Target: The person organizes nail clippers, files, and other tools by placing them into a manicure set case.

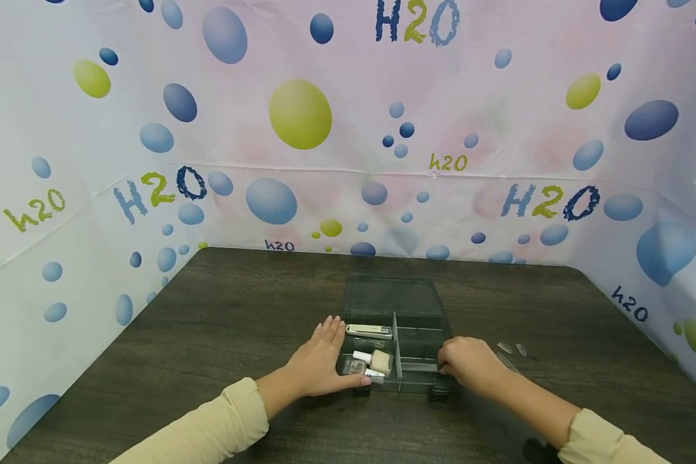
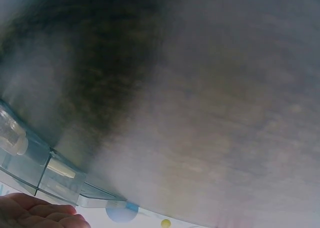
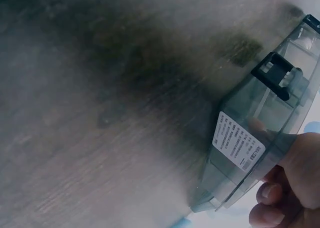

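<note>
A clear smoky plastic organizer box (image 1: 401,385) lies on the table with its lid (image 1: 391,296) raised at the back. Its left compartments hold a cream-coloured nail clipper (image 1: 368,331), a cream nail polish bottle (image 1: 381,362) and a glittery polish bottle (image 1: 355,367). Along the box's left side rests my left hand (image 1: 321,364), fingers straight and thumb stretched across the front corner. My right hand (image 1: 470,364) is at the right wall; a fingertip shows through the plastic inside, while other curled fingers (image 3: 270,193) stay outside. I cannot tell whether it pinches anything.
Several small clear pieces (image 1: 504,348) lie on the dark wooden table (image 1: 238,309) right of the box. A dark object (image 1: 536,451) sits near the right sleeve. Black latches (image 3: 276,74) stick out at the box's front. A printed cloth backdrop (image 1: 348,206) encloses the table.
</note>
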Demonstrator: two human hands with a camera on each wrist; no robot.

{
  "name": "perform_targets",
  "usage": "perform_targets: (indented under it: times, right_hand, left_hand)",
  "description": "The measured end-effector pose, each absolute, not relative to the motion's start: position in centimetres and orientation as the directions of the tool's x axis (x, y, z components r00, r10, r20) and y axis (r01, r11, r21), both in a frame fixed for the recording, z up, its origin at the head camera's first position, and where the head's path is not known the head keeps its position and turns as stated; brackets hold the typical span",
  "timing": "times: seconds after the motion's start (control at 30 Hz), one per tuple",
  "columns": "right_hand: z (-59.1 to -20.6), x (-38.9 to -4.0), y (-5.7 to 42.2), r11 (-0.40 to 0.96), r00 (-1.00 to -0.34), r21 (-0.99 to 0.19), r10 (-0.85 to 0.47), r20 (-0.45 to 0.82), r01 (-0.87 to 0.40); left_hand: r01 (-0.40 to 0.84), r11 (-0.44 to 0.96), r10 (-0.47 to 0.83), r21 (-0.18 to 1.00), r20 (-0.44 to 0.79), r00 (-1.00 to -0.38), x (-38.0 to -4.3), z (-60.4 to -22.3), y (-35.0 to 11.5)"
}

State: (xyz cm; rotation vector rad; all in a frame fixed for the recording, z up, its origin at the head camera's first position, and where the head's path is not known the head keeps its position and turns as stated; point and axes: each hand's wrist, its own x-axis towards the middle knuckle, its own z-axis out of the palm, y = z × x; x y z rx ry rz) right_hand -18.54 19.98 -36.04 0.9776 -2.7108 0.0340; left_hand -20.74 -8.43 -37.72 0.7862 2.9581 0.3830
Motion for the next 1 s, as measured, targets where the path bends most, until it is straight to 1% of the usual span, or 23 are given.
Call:
perform_targets:
  times: [0.23, 0.47, 0.53, 0.6, 0.73, 0.8, 0.87, 1.0]
  right_hand:
    - [-36.2, -19.1, 19.9, 0.771, -0.739, 0.072, -0.629, 0.24, -0.633]
    - [-36.3, -19.0, 20.2, 0.788, -0.754, 0.067, -0.607, 0.249, -0.612]
    - [-36.2, -18.9, 20.4, 0.794, -0.751, 0.057, -0.592, 0.293, -0.605]
    - [-36.3, -18.7, 20.7, 0.8, -0.737, 0.028, -0.566, 0.369, -0.599]
    - [-36.6, -18.3, 21.4, 0.79, -0.674, -0.045, -0.491, 0.553, -0.612]
    - [-36.7, -18.1, 21.8, 0.782, -0.656, -0.095, -0.441, 0.613, -0.615]
    - [-36.9, -17.8, 22.2, 0.785, -0.655, -0.138, -0.39, 0.648, -0.604]
    - [-37.1, -17.2, 23.2, 0.808, -0.691, -0.21, -0.3, 0.658, -0.551]
  left_hand:
    - [0.49, 0.835, 0.504, 0.249, 0.01, -0.864, -20.7, -37.7, -8.4]
    - [0.493, 0.833, 0.507, 0.251, 0.011, -0.862, -20.8, -37.7, -8.4]
    - [0.488, 0.836, 0.503, 0.251, 0.008, -0.864, -20.8, -37.7, -8.4]
    - [0.489, 0.836, 0.503, 0.249, 0.012, -0.864, -20.8, -37.7, -8.4]
    - [0.496, 0.834, 0.506, 0.243, 0.022, -0.862, -20.8, -37.7, -8.5]
    - [0.498, 0.833, 0.508, 0.243, 0.024, -0.861, -20.8, -37.7, -8.5]
    - [0.501, 0.831, 0.51, 0.241, 0.027, -0.859, -20.9, -37.8, -8.5]
    - [0.504, 0.831, 0.512, 0.234, 0.03, -0.858, -20.9, -37.9, -8.5]
